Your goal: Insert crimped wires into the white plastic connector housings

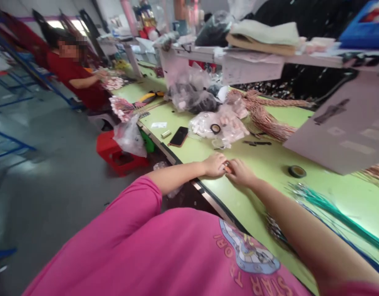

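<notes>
At the centre of the frame, a person in a pink shirt brings both hands together on the green bench [269,164]: the left hand [214,165] and right hand [240,172] meet fingertip to fingertip, pinching a small orange piece [227,167] between them, too blurred to identify. The work looks to be mid-run rather than near its end. A sheaf of green wires [327,209] lies at lower right, untouched, and a bundle of pinkish wires [266,117] sprawls above centre beside bags of small parts [220,125]. A tape roll [297,171] sits to the right of the hands, a phone [178,136] to their upper left. At upper left, a co-worker in red [81,80] handles more bundles further along the bench.
</notes>
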Motion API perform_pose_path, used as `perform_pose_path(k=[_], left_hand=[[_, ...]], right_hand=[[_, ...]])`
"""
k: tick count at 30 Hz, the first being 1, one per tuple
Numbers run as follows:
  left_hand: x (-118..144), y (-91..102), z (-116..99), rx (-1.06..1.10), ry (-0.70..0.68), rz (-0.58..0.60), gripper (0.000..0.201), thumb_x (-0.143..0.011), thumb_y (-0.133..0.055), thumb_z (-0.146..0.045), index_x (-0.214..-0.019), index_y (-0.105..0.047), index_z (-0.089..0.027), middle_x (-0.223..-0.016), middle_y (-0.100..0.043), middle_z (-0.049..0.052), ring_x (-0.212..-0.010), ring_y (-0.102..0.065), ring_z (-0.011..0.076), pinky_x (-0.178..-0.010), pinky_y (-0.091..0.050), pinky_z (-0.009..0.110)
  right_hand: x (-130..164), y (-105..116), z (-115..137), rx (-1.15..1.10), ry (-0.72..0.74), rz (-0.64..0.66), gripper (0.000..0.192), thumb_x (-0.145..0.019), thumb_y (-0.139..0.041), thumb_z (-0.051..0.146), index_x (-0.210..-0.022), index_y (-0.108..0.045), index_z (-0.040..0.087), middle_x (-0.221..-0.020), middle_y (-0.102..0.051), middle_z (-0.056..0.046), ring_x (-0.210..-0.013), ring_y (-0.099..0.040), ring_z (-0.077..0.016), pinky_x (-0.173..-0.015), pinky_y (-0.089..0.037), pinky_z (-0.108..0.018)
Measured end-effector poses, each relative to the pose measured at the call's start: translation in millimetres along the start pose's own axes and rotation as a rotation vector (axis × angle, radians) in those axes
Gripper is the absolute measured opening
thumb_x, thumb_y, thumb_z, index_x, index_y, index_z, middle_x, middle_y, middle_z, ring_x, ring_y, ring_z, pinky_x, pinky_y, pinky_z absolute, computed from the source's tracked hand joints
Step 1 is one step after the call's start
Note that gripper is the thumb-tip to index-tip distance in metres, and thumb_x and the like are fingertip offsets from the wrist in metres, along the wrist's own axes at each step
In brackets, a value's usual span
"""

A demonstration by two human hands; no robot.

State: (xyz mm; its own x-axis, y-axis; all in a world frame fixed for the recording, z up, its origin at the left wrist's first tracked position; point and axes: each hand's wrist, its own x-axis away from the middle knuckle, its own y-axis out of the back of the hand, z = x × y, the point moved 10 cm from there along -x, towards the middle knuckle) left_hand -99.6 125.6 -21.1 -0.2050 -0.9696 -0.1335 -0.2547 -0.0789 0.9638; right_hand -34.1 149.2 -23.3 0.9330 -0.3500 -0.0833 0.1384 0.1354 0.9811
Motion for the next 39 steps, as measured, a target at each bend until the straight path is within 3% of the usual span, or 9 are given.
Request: perform_pose_path(k=[4, 10, 19, 25, 29, 32, 35, 37, 39], left_hand=[[2.1, 2.4, -3.6, -0.001, -0.027, -0.020, 0.031, -0.088, -0.052, -0.034, -0.106, -0.064, -0.012, -0.113, -0.060, 0.017, -0.100, -0.059, 0.0264, -0.095, -0.048, 0.040], [-2.3, 2.3, -0.4, 0.059, -0.063, -0.013, 0.026, -0.091, -0.049, -0.033, -0.103, -0.065, -0.017, -0.105, -0.059, 0.016, -0.090, -0.061, 0.0257, -0.080, -0.052, 0.039], [-5.2, 7.2, 6.1, 0.166, -0.165, 0.017, 0.033, -0.091, -0.045, -0.019, -0.116, -0.067, -0.019, -0.108, -0.061, 0.011, -0.093, -0.062, 0.0218, -0.082, -0.050, 0.033], [-6.3, 9.5, 11.8, 0.297, -0.190, 0.020, 0.028, -0.094, -0.054, -0.031, -0.112, -0.069, -0.017, -0.107, -0.062, 0.012, -0.096, -0.062, 0.0213, -0.088, -0.050, 0.032], [-14.6, 20.7, 32.8, 0.560, -0.008, -0.070, 0.023, -0.087, -0.064, -0.028, -0.102, -0.071, -0.012, -0.107, -0.065, 0.012, -0.096, -0.063, 0.0198, -0.091, -0.051, 0.031], [-13.4, 30.3, 57.9, 0.950, 0.250, -0.117, 0.022, -0.082, -0.064, -0.019, -0.103, -0.068, -0.015, -0.089, -0.066, 0.004, -0.065, -0.060, 0.0114, -0.064, -0.050, 0.025], [-7.7, 33.0, 75.7, 1.407, 0.479, -0.148, 0.031, -0.081, -0.067, -0.023, -0.111, -0.061, -0.019, -0.054, -0.049, -0.008, -0.035, -0.040, 0.0074, -0.038, -0.030, 0.021], [-1.6, 33.8, 88.2, 1.639, 0.607, -0.272, 0.027, -0.081, -0.069, -0.023, -0.106, -0.059, -0.019, -0.049, -0.043, -0.010, -0.030, -0.034, 0.0061, -0.034, -0.023, 0.020], [5.2, 23.6, 93.5, 1.828, 0.738, -0.360, 0.025, -0.079, -0.074, -0.025, -0.096, -0.058, -0.019, -0.055, -0.050, -0.008, -0.033, -0.038, 0.0047, -0.034, -0.024, 0.018]], right_hand=[[2.4, 1.2, -2.9, 0.078, -0.151, -0.080, 0.036, -0.101, -0.034, 0.036, -0.107, -0.064, 0.017, -0.102, -0.067, -0.018, -0.092, -0.063, -0.0301, -0.076, -0.048, -0.041], [4.2, -3.6, -0.5, 0.091, -0.140, -0.073, 0.030, -0.100, -0.037, 0.035, -0.090, -0.063, 0.023, -0.090, -0.064, -0.011, -0.083, -0.063, -0.0251, -0.066, -0.046, -0.036], [12.7, 1.1, -8.9, 0.275, -0.278, -0.039, 0.036, -0.102, -0.038, 0.042, -0.101, -0.070, 0.025, -0.094, -0.063, -0.010, -0.081, -0.058, -0.0230, -0.060, -0.035, -0.031], [7.2, -11.1, -16.9, 0.068, -0.324, -0.052, 0.040, -0.100, -0.036, 0.039, -0.092, -0.069, 0.018, -0.089, -0.063, -0.009, -0.078, -0.058, -0.0190, -0.059, -0.034, -0.028], [-7.6, -0.9, -29.0, -0.181, -0.407, -0.149, 0.033, -0.087, -0.043, 0.040, -0.079, -0.066, 0.019, -0.079, -0.065, -0.008, -0.066, -0.055, -0.0171, -0.061, -0.039, -0.029], [-20.4, 16.6, -29.1, -0.396, -0.480, -0.241, 0.034, -0.082, -0.047, 0.047, -0.069, -0.062, 0.020, -0.066, -0.062, -0.005, -0.061, -0.053, -0.0162, -0.059, -0.039, -0.028], [-36.3, 33.6, -27.4, -0.672, -0.582, -0.303, 0.040, -0.079, -0.056, 0.056, -0.065, -0.060, 0.019, -0.053, -0.051, 0.001, -0.051, -0.044, -0.0123, -0.051, -0.033, -0.026], [-45.3, 44.0, -30.8, -0.881, -0.690, -0.383, 0.038, -0.075, -0.064, 0.056, -0.069, -0.061, 0.019, -0.049, -0.045, 0.005, -0.046, -0.038, -0.0104, -0.045, -0.029, -0.025], [-53.3, 54.0, -33.7, -1.048, -0.767, -0.507, 0.035, -0.072, -0.068, 0.052, -0.074, -0.063, 0.018, -0.049, -0.044, 0.006, -0.043, -0.036, -0.0095, -0.042, -0.027, -0.024]])
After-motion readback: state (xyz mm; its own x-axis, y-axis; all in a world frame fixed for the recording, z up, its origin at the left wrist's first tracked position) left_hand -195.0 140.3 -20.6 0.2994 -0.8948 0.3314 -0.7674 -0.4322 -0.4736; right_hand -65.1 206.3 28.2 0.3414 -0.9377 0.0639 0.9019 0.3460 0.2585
